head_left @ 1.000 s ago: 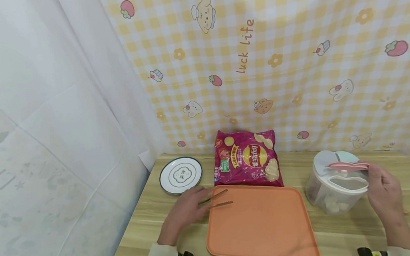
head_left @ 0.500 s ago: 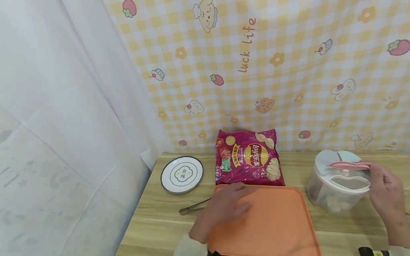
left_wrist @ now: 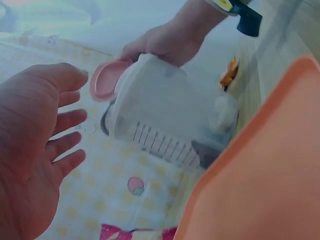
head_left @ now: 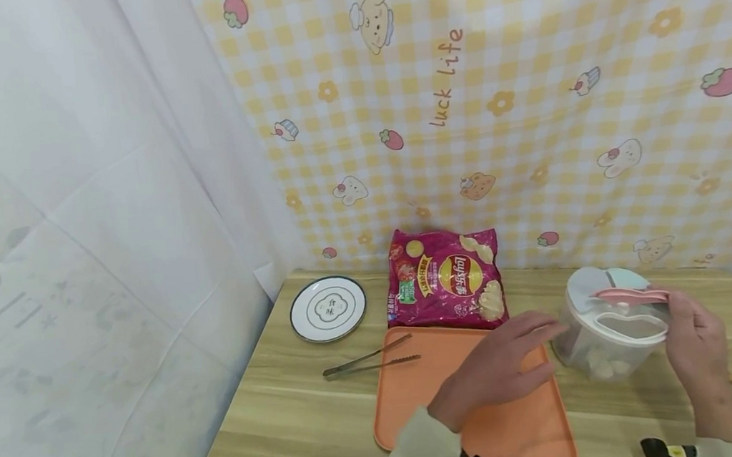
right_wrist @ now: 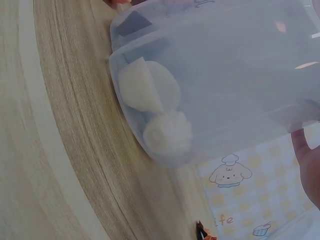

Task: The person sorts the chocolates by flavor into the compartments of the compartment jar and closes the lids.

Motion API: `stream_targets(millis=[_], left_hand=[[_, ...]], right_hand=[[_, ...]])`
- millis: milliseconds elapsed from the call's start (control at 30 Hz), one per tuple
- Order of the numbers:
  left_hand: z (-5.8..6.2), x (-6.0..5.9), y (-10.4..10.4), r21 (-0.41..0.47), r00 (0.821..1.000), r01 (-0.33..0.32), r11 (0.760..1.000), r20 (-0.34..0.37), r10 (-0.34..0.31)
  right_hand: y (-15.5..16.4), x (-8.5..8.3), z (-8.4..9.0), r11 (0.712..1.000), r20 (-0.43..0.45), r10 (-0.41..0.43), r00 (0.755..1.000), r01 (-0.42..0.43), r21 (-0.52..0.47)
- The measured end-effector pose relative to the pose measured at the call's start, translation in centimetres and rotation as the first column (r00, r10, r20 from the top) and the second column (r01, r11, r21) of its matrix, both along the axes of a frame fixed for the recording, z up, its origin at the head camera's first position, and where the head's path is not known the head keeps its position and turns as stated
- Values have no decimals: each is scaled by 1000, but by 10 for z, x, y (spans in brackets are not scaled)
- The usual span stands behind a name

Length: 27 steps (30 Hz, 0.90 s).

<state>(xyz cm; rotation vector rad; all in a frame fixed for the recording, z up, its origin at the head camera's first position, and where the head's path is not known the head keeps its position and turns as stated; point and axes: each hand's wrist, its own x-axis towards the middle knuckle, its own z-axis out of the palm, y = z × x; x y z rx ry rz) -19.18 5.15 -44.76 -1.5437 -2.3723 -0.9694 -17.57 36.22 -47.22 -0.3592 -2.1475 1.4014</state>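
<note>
A clear storage container [head_left: 583,344] with a grey, mint and pink sectioned lid stands at the right. Its pink flap [head_left: 632,296] is raised above a white-rimmed opening. My right hand [head_left: 697,335] holds the flap at its right end. Pale rounded pieces [right_wrist: 167,134], one of them ribbed, lie at the container's bottom in the right wrist view. Over the orange tray [head_left: 412,404] my left hand [head_left: 506,368] is stretched out, holding nothing, its fingertips close to the container's left side. Metal tongs [head_left: 358,360] lie with their tips over the tray's left edge.
A purple chip bag [head_left: 445,279] lies behind the tray, against the checked cloth backdrop [head_left: 438,158]. A white plate [head_left: 328,309] with a dark rim sits at the back left. Small orange-brown objects [left_wrist: 229,74] rest on the table beyond the container.
My left hand has left the tongs and swept right across the tray towards the container. The tongs stay where they were. My right hand keeps its hold on the pink flap.
</note>
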Motion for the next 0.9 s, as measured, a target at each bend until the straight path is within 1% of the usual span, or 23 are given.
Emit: stream_targets(millis=[67, 133, 200, 267, 333, 400, 500, 567, 667, 733, 767, 833, 900], left_hand=[[3, -2, 13, 40, 1000, -8, 999, -21, 9], [5, -4, 23, 73, 1000, -20, 997, 1, 20], [7, -6, 33, 90, 999, -21, 996, 52, 16], [11, -8, 43, 113, 992, -4, 994, 127, -11], [15, -10, 52, 134, 980, 25, 991, 192, -51], [19, -12, 61, 126, 966, 41, 991, 250, -71], [22, -15, 71, 99, 948, 45, 994, 311, -74], [22, -17, 75, 105, 948, 50, 993, 309, -81], [18, -18, 78, 167, 961, 59, 984, 258, -101], [15, -19, 79, 215, 970, 59, 975, 217, -107], [14, -19, 80, 234, 972, 51, 971, 210, -101], [12, -20, 80, 246, 973, 29, 969, 213, -84], [11, -21, 81, 251, 969, 17, 968, 234, -78]], right_hand=[[0, -1, 0, 1000, -12, 2, 1000, -2, -7], [-1, -1, 1, 1000, -32, 0, 999, -1, -10], [-3, -2, 1, 1000, -53, -6, 999, 6, -3], [-4, -2, 2, 1000, -76, -18, 997, 18, -3], [-5, -1, 3, 1000, -93, -29, 995, 29, -2], [-6, -1, 4, 999, -97, -36, 995, 36, -3], [-7, 0, 5, 999, -84, -40, 996, 40, 2], [-8, 0, 5, 999, -76, -39, 996, 40, 5], [-10, 1, 5, 999, -79, -35, 996, 36, 11], [-11, 1, 5, 999, -87, -35, 996, 36, 14], [-11, 0, 5, 999, -93, -35, 995, 36, 15], [-11, 0, 5, 999, -88, -40, 995, 42, 15], [-11, 1, 5, 999, -82, -46, 996, 47, 10]])
